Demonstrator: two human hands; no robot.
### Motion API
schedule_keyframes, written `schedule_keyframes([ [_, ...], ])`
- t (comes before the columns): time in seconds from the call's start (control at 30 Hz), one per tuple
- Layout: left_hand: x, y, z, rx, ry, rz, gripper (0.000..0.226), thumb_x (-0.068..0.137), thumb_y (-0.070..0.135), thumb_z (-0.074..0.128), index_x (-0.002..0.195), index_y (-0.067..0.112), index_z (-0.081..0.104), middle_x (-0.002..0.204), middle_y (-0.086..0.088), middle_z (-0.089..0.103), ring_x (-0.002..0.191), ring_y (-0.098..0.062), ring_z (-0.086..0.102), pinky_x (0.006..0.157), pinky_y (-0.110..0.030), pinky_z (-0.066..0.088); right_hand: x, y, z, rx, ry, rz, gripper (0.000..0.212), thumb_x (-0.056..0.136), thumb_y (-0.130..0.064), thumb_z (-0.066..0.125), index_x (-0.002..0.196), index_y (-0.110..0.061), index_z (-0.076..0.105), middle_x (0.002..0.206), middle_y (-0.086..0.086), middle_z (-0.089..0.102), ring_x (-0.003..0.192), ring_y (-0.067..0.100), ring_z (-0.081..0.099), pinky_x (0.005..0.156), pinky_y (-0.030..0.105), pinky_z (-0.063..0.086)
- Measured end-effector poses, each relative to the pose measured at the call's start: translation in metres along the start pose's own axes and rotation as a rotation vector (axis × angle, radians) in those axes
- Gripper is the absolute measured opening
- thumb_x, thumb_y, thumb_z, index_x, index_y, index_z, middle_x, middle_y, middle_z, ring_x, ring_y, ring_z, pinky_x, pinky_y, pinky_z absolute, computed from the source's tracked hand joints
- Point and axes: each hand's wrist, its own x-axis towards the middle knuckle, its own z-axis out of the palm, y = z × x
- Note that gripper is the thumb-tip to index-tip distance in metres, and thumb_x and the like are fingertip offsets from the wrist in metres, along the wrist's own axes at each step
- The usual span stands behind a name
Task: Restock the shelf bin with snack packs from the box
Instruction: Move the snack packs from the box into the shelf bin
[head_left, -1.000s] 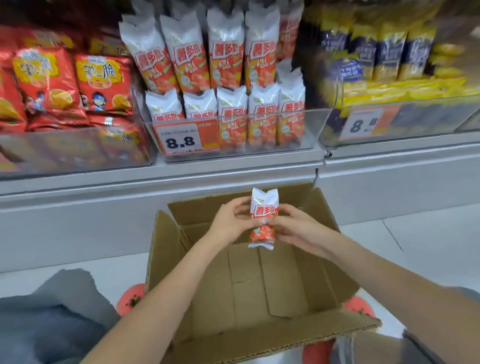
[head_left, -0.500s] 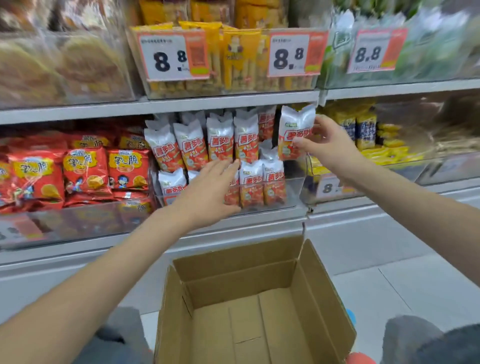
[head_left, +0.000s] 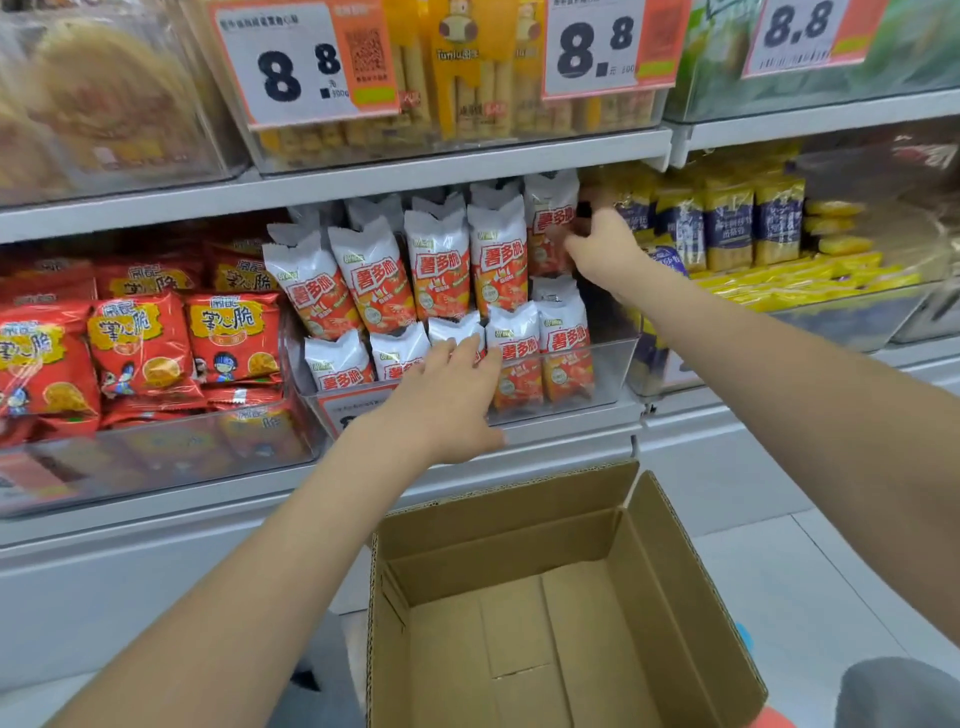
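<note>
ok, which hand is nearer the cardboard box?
Left. The left hand rests on the front-row snack packs just above the cardboard box; the right hand is higher, at the upper-right pack.

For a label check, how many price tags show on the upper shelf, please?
3: a left tag, a middle tag, a right tag, partly cropped. More may lie out of frame.

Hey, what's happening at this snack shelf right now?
A person is restocking a clear shelf bin with white-and-orange snack packs. The right hand is pressing one pack into the back row at the bin's right end. The left hand rests on the front-row packs, apparently steadying them. The cardboard box on the floor below shows only a bare bottom, so this looks like the last pack.
</note>
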Motion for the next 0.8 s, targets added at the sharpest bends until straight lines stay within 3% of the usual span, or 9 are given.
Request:
schedule_keyframes([
  [0.13, 0.005, 0.002, 0.003, 0.011, -0.016, -0.002, 0.091, 0.088, 0.048, 0.057, 0.152, 0.017, 0.0, 0.159, -0.009, 0.001, 0.145, -0.029, 0.003, 0.116, -0.046, 0.016, 0.0, 0.001, 0.001, 0.055, -0.098, -0.023, 0.049, 0.094, -0.025, 0.057, 0.138, -0.013, 0.038, 0.133, 0.009, 0.054, 0.121, 0.026, 0.052, 0.098, 0.045, 0.049],
  [0.3, 0.006, 0.005, 0.005, 0.028, -0.023, -0.01, 0.095, 0.088, 0.05, 0.056, 0.152, 0.015, -0.004, 0.159, -0.007, 0.002, 0.145, -0.029, 0.003, 0.116, -0.047, 0.014, 0.0, 0.004, 0.003, 0.054, -0.121, 0.012, 0.054, 0.095, -0.025, 0.057, 0.142, -0.013, 0.033, 0.134, 0.009, 0.052, 0.121, 0.025, 0.052, 0.1, 0.037, 0.047],
  [0.53, 0.007, 0.005, 0.007, 0.041, -0.027, -0.013, 0.097, 0.087, 0.051, 0.056, 0.152, 0.014, -0.007, 0.159, -0.007, 0.003, 0.145, -0.03, 0.002, 0.117, -0.048, 0.012, -0.008, 0.017, 0.009, 0.098, -0.082, -0.038, 0.085, 0.086, -0.02, 0.07, 0.148, -0.014, 0.013, 0.146, 0.008, 0.039, 0.132, 0.022, 0.042, 0.1, 0.026, 0.038],
  [0.67, 0.007, 0.006, 0.008, 0.037, -0.028, -0.016, 0.098, 0.087, 0.051, 0.056, 0.152, 0.014, -0.007, 0.159, -0.006, 0.003, 0.146, -0.03, 0.001, 0.117, -0.05, 0.012, -0.001, 0.022, 0.013, 0.067, -0.074, 0.043, 0.115, 0.076, -0.033, 0.078, 0.151, -0.01, -0.005, 0.154, 0.008, 0.027, 0.14, 0.025, 0.031, 0.112, 0.036, 0.032],
  [0.8, 0.009, 0.007, 0.009, 0.04, -0.026, -0.016, 0.098, 0.087, 0.052, 0.057, 0.152, 0.012, -0.005, 0.159, -0.006, 0.005, 0.145, -0.031, 0.002, 0.116, -0.052, 0.013, 0.006, 0.022, 0.016, 0.114, -0.088, 0.123, 0.124, 0.07, -0.037, 0.082, 0.151, -0.01, -0.007, 0.154, 0.009, 0.026, 0.14, 0.026, 0.03, 0.113, 0.041, 0.032],
])
